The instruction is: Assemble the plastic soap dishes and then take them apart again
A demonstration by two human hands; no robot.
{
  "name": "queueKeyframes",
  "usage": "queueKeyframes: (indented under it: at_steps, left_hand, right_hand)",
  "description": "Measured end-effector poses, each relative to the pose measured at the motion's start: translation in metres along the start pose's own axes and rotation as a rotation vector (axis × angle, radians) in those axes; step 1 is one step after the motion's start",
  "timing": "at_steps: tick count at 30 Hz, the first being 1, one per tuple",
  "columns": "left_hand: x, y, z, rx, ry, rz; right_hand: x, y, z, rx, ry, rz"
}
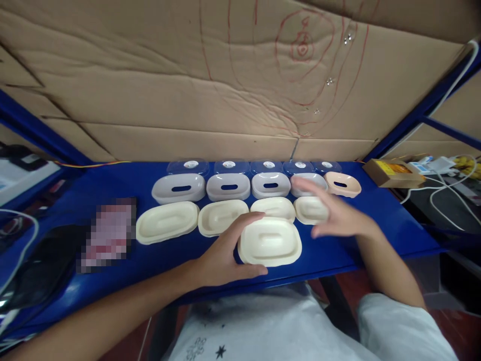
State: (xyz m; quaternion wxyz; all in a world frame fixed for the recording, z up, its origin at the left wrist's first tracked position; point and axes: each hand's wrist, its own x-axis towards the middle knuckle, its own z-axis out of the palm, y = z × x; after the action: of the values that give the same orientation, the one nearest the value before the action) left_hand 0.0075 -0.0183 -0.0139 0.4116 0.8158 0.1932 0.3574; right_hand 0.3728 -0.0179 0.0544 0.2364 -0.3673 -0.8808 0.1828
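Observation:
A cream oval tray (269, 242) sits near the table's front edge. Around its left end curves my left hand (229, 250), thumb and fingers on opposite sides. My right hand (334, 208), slightly blurred, hovers with fingers spread over a smaller cream tray (310, 210) and holds nothing. Other cream trays lie in the same row, one at the left (167, 222), one beside it (221, 216) and one partly behind the front tray (274, 206). Behind them stand grey-white slotted oval boxes (178, 181) and a peach one (347, 181).
Clear lids (188, 168) with round labels line the back of the blue table (150, 260). A pixelated object (108, 233) and a black item (45, 260) lie at the left. At the right are a cardboard box (394, 174) and white cables (436, 188). Cardboard rises behind.

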Motion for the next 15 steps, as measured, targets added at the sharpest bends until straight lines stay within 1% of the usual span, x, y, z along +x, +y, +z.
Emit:
queueKeyframes:
  at_steps: [2,3,4,5,6,8,10,11,13,15]
  left_hand:
    - [0.000,-0.001,0.003,0.002,0.071,0.050]
    - [0.000,-0.002,0.004,0.002,0.091,0.076]
    - [0.001,-0.002,0.006,0.002,0.097,0.095]
    - [0.002,-0.002,0.007,0.003,0.091,0.106]
    - [0.002,-0.002,0.007,0.009,0.073,0.108]
    - [0.004,0.001,0.006,0.051,0.019,0.091]
    - [0.004,0.007,0.001,0.130,-0.031,0.082]
    - [0.004,0.011,-0.002,0.175,-0.043,0.087]
    - [0.005,0.020,-0.010,0.267,-0.053,0.111]
    - [0.007,0.029,-0.022,0.367,-0.048,0.134]
  right_hand:
    - [0.016,-0.035,0.037,-0.027,-0.186,-0.144]
    - [0.021,-0.047,0.051,-0.043,-0.201,-0.190]
    - [0.024,-0.053,0.060,-0.055,-0.199,-0.206]
    - [0.025,-0.056,0.065,-0.067,-0.189,-0.215]
    - [0.023,-0.054,0.065,-0.078,-0.170,-0.206]
    - [0.010,-0.044,0.055,-0.111,-0.139,-0.142]
    - [-0.014,-0.031,0.035,-0.161,-0.068,-0.010]
    - [-0.031,-0.024,0.025,-0.183,0.005,0.071]
    - [-0.072,-0.008,0.007,-0.251,0.221,0.265]
    - [-0.116,0.013,-0.004,-0.343,0.371,0.458]
